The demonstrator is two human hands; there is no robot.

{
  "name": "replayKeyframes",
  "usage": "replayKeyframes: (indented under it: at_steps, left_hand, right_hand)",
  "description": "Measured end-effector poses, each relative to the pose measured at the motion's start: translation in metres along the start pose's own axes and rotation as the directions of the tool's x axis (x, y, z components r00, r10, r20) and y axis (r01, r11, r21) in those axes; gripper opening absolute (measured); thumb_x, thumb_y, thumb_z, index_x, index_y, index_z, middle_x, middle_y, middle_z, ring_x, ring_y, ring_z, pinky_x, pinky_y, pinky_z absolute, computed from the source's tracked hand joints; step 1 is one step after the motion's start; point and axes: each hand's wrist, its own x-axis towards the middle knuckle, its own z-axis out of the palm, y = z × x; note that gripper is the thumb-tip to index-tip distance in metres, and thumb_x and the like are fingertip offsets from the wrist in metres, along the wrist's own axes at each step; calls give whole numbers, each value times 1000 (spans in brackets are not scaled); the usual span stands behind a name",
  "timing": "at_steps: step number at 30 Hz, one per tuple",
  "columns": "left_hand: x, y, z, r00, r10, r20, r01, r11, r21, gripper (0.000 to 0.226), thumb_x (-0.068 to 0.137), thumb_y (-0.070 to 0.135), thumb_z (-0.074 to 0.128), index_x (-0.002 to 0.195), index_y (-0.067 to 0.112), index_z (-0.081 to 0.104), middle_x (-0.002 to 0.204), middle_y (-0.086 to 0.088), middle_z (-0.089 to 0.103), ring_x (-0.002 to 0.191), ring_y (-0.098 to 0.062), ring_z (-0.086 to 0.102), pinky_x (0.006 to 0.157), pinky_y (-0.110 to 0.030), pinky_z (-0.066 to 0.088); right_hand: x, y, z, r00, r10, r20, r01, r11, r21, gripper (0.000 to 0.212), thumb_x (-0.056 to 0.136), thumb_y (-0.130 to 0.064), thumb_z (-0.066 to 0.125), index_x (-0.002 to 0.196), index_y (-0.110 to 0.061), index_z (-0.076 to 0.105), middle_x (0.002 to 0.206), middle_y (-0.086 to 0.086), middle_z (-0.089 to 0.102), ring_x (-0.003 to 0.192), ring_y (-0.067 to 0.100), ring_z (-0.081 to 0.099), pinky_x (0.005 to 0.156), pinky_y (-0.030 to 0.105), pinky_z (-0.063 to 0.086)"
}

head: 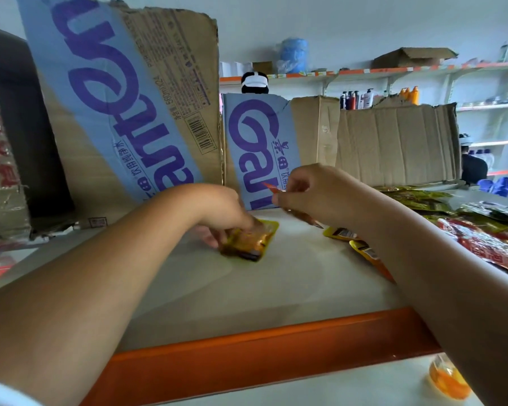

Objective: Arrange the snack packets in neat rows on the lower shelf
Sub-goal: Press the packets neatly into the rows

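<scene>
One wide-angle camera, worn on the head, looks forward and down from close above the shelf [276, 288], facing the cardboard boxes [165, 118] along its far side.

We see glossy, crinkled plastic on the packet [248, 241], matt smooth off-white on the shelf [276, 288], a smooth orange edge strip [261, 353], and rough, creased cardboard [393, 142] with a torn rim behind.

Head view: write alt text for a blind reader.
Two bare arms reach over a pale shelf: the left hand holds a yellow packet on it, the right hand pinches an orange packet above. More packets lie at right; cardboard boxes stand behind.
</scene>
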Motion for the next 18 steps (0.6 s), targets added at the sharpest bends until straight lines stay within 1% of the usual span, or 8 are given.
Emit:
replayKeyframes:
  at_steps: [3, 6, 8, 11, 13, 14, 16, 18]
  left_hand:
    - [5, -2, -2, 997, -12, 76, 30, 971, -238, 28, 108, 19, 41, 112, 5, 65, 92, -13, 70, 61, -22, 67, 52, -26, 55]
    - [7, -13, -11, 995, -72, 69, 91, 940, -328, 28, 107, 11, 36, 112, 1, 62, 79, -13, 73, 55, -23, 69, 45, -24, 55]
    - [6, -18, -18, 993, -109, 56, 121, 928, -353, 28, 105, 8, 36, 108, 1, 63, 67, -9, 73, 50, -20, 68, 44, -22, 53]
    - [4, -21, -20, 989, -138, 52, 147, 946, -290, 33, 105, 22, 41, 124, 5, 62, 74, -9, 74, 54, -18, 66, 51, -22, 52]
    - [3, -20, -15, 984, -163, 73, 171, 978, -120, 42, 105, 42, 48, 133, 11, 55, 90, -11, 72, 66, -21, 66, 61, -26, 53]
    - [2, -19, -11, 981, -179, 78, 180, 984, -14, 47, 104, 49, 51, 134, 13, 52, 93, -11, 71, 69, -21, 67, 65, -28, 53]
    - [-2, -13, -4, 990, -140, 14, 136, 976, 168, 56, 102, 55, 53, 136, 11, 51, 100, -9, 69, 72, -20, 67, 69, -30, 56]
    - [-11, -4, -2, 997, 28, -75, -4, 952, 305, 55, 103, 54, 53, 144, 17, 51, 119, -8, 66, 76, -22, 69, 73, -35, 60]
  right_hand:
    - [0, 1, 3, 982, -65, 179, 15, 964, 264, 31, 94, -45, 65, 101, -16, 73, 106, 8, 72, 95, 21, 71, 92, 38, 58]
    - [0, 7, 4, 943, -161, 290, -2, 871, 491, 20, 101, -14, 56, 111, -5, 71, 121, 6, 69, 117, 15, 64, 102, 31, 52]
    - [0, 6, 6, 913, -216, 345, -12, 833, 553, 22, 103, -5, 50, 105, -8, 72, 126, 1, 68, 124, 8, 59, 106, 30, 49]
    - [3, 3, 12, 910, -208, 358, 50, 914, 403, 31, 101, -3, 50, 95, -24, 72, 127, 2, 67, 124, 15, 58, 108, 40, 48]
    - [5, 0, 13, 940, -163, 298, 79, 958, 277, 30, 98, -3, 51, 93, -24, 71, 116, 4, 70, 115, 18, 62, 102, 46, 51]
    - [3, -2, 12, 951, -144, 275, 87, 974, 208, 28, 98, -5, 52, 94, -24, 71, 108, 0, 71, 106, 11, 65, 95, 43, 54]
    - [-4, -7, 7, 941, -124, 316, 125, 992, 17, 24, 98, -13, 56, 97, -32, 71, 91, -15, 66, 82, -10, 62, 77, 23, 51]
    - [-9, -15, 7, 888, -70, 454, 170, 968, -184, 27, 98, -19, 56, 112, -37, 70, 88, -24, 61, 85, -7, 59, 80, 15, 44]
